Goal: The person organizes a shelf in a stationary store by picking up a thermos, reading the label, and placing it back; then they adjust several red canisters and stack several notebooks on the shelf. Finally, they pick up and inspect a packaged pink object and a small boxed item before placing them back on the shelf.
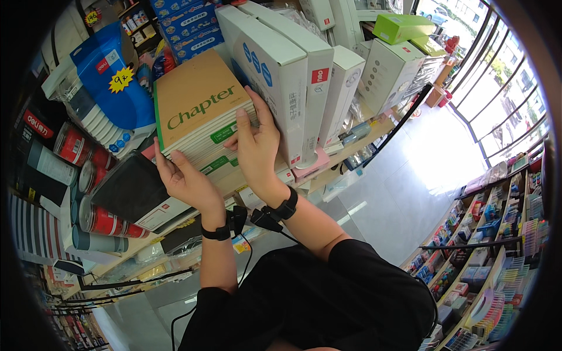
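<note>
A thick stack of kraft-brown notebooks [199, 94] with a green spine and a printed cover stands on the shelf before me. My left hand [183, 180] presses its near left corner, thumb against the page edges and fingers along the side. At the near right corner, my right hand [257, 138] has its thumb on the front edges and its fingers around the right side. Green labels [224, 132] show on the front of the stack. Close to my right hand, tall white Deli boxes [281, 83] stand upright beside the notebooks. Each wrist wears a black strap with a small device.
Left of the stack lie a black file case [127, 188], a blue-packaged item [112, 83] with a price tag, and red-labelled jars [103, 219]. Blue boxes [189, 26] are piled behind. Grey tiled floor [386, 175] and stocked stationery shelves [478, 245] extend to the right.
</note>
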The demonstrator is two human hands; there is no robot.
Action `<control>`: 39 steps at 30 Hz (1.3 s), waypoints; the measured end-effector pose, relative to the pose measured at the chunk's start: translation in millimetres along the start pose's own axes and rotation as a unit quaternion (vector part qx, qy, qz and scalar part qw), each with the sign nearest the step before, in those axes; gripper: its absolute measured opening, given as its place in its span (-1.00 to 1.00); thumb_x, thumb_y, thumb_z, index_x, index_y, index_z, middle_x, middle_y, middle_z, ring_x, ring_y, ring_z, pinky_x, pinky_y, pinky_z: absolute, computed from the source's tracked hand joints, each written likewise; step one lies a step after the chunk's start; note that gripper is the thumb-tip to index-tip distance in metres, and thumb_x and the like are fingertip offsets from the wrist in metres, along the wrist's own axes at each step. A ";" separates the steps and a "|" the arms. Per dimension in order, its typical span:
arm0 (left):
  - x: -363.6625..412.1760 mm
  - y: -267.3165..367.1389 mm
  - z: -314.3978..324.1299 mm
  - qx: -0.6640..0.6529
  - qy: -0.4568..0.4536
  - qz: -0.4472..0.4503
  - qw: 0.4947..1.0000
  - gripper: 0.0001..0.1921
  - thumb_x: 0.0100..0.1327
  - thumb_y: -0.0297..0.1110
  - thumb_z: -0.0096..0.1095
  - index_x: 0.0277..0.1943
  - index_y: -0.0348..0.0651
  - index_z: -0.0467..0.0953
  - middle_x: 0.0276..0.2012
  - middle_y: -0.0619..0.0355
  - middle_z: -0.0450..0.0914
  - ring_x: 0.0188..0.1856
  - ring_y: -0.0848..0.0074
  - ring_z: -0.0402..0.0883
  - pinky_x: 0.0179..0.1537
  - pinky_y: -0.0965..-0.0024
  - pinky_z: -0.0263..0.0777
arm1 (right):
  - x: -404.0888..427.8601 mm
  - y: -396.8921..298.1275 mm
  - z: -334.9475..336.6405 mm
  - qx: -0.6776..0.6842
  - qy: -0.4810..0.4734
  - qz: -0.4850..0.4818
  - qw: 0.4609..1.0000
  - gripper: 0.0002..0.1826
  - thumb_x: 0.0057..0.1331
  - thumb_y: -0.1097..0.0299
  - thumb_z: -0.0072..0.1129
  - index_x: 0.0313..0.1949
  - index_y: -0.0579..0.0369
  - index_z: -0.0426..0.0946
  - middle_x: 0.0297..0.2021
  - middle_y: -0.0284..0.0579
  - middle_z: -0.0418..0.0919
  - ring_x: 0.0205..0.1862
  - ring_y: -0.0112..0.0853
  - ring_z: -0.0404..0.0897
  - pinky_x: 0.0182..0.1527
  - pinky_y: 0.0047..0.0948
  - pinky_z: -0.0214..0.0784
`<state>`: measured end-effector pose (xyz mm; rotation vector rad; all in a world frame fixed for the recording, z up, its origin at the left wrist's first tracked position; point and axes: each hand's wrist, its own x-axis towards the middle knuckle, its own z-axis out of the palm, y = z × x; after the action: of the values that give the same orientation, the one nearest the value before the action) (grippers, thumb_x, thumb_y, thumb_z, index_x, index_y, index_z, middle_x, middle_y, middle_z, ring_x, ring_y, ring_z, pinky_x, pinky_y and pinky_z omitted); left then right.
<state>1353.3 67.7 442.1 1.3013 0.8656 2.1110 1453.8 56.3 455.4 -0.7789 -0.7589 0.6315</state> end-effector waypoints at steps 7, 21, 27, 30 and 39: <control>0.1 -0.8 5.3 0.029 0.029 0.012 0.999 -0.58 0.67 -0.37 0.00 0.44 -0.43 0.35 0.22 -0.12 0.65 0.14 0.41 0.67 0.19 0.33 0.54 | 1.2 15.4 1.8 0.015 0.034 -0.008 0.999 -0.50 0.58 0.33 0.18 0.46 0.06 0.40 0.01 -0.16 0.67 -0.58 -0.65 0.52 -0.53 -0.61 0.46; -1.9 -11.3 1.5 0.062 0.048 0.040 0.996 -0.57 0.67 -0.33 0.03 0.40 -0.47 0.36 0.23 -0.14 0.64 0.15 0.38 0.66 0.19 0.33 0.52 | -4.0 26.8 -9.1 -0.084 -0.022 -0.017 0.996 -0.47 0.63 0.19 0.11 0.49 0.05 0.36 -0.04 -0.10 0.64 -0.54 -0.59 0.52 -0.48 -0.57 0.48; -6.1 -5.2 9.5 0.089 0.080 0.037 0.992 -0.58 0.66 -0.30 0.07 0.36 -0.46 0.39 0.21 -0.10 0.64 0.11 0.38 0.65 0.17 0.32 0.52 | -4.6 34.9 9.0 -0.057 0.049 0.014 0.997 -0.64 0.62 0.18 0.14 0.13 0.26 0.58 -0.48 -0.21 0.59 -0.58 -0.51 0.49 -0.49 -0.46 0.39; -7.5 -3.2 11.9 0.110 0.080 0.042 0.990 -0.59 0.66 -0.29 0.07 0.35 -0.45 0.41 0.18 -0.10 0.64 0.09 0.40 0.64 0.15 0.32 0.52 | -3.7 36.0 18.4 -0.085 0.155 -0.091 0.980 -0.69 0.59 0.25 0.19 0.05 0.29 0.63 -0.46 -0.18 0.63 -0.54 -0.46 0.50 -0.41 -0.41 0.41; -5.6 0.2 4.6 0.113 0.056 0.034 0.991 -0.54 0.68 -0.28 0.02 0.41 -0.47 0.36 0.21 -0.11 0.62 0.11 0.40 0.61 0.16 0.32 0.49 | -10.6 34.4 6.8 0.041 -0.007 0.055 0.998 -0.70 0.56 0.40 0.18 0.14 0.37 0.55 -0.16 0.02 0.72 -0.25 -0.32 0.74 -0.27 -0.39 0.59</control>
<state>1359.7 64.8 440.5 1.3504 1.1513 2.2085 1434.8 70.3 427.4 -0.7449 -0.7011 0.7630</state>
